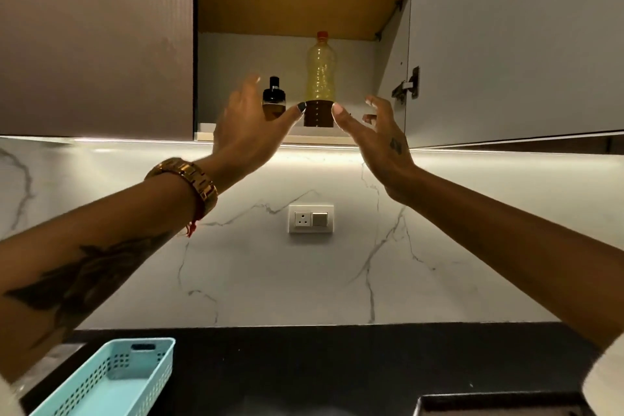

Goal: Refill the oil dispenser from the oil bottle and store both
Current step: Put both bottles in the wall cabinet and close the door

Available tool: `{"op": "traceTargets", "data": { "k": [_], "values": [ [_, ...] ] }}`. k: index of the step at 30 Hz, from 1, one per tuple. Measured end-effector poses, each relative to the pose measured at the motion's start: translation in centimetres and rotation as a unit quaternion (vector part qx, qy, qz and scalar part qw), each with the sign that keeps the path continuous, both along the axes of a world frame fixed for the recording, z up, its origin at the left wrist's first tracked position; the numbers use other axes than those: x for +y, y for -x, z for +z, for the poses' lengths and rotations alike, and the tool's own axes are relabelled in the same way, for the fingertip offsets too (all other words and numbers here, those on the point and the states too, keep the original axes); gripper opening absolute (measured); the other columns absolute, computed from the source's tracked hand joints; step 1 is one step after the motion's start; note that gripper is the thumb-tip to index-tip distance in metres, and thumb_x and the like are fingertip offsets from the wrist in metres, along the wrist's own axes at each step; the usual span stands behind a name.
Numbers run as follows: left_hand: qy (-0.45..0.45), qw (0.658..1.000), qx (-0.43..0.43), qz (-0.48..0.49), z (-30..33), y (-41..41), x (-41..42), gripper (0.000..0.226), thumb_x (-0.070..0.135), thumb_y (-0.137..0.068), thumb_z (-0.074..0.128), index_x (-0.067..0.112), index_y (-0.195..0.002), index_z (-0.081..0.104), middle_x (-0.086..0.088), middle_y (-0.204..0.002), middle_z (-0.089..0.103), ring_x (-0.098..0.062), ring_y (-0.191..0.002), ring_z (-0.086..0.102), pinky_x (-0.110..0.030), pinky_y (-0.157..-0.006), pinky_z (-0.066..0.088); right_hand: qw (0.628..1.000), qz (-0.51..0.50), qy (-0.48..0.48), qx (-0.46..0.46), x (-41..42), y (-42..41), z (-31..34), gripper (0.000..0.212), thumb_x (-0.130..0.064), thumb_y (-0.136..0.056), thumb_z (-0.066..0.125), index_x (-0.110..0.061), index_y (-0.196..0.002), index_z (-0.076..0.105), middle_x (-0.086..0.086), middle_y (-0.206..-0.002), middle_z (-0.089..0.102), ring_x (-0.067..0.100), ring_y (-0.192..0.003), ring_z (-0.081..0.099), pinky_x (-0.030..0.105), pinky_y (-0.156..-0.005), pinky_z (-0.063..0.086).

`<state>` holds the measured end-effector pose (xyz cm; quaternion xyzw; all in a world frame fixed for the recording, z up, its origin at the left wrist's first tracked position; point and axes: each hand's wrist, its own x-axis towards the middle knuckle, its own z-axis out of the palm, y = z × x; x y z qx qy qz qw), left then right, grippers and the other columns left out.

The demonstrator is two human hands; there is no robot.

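Open grey wall cabinet point(371, 78): door swung right, orange-brown upper shelf point(297, 0) overhead, free floor left of the contents.
Tall clear plastic oil bottle with orange cap point(320, 78): upright on the cabinet floor, dark oil low in it, clear headroom under the shelf.
Left hand point(250, 128): empty, fingers spread; thumb tip at the bottle's lower left side, contact uncertain.
Right hand point(378, 138): empty, fingers spread and curled; thumb tip at the bottle's lower right side.
Small glass oil dispenser with black spout cap point(274, 96): upright just left of the bottle, partly behind the left hand.
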<state>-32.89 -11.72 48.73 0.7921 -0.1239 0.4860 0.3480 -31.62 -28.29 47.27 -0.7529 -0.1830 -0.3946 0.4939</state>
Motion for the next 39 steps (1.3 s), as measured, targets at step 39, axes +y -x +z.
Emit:
{"op": "traceTargets", "data": {
  "k": [39],
  "values": [
    [-0.085,0.996,0.012,0.030,-4.5,28.6,-26.8,0.074,0.051,-0.092,0.038,0.023,-0.149,0.001,0.003,-0.159,0.000,-0.017,-0.145,0.005,-0.036,-0.115,0.013,0.982,0.054,-0.171,-0.056,-26.2,25.6,-5.5,0.034,-0.046,-0.088,0.048,-0.032,-0.118,0.041,-0.009,-0.125,0.047,0.016,-0.115,0.049,0.041,-0.100,0.044]
  ]
}}
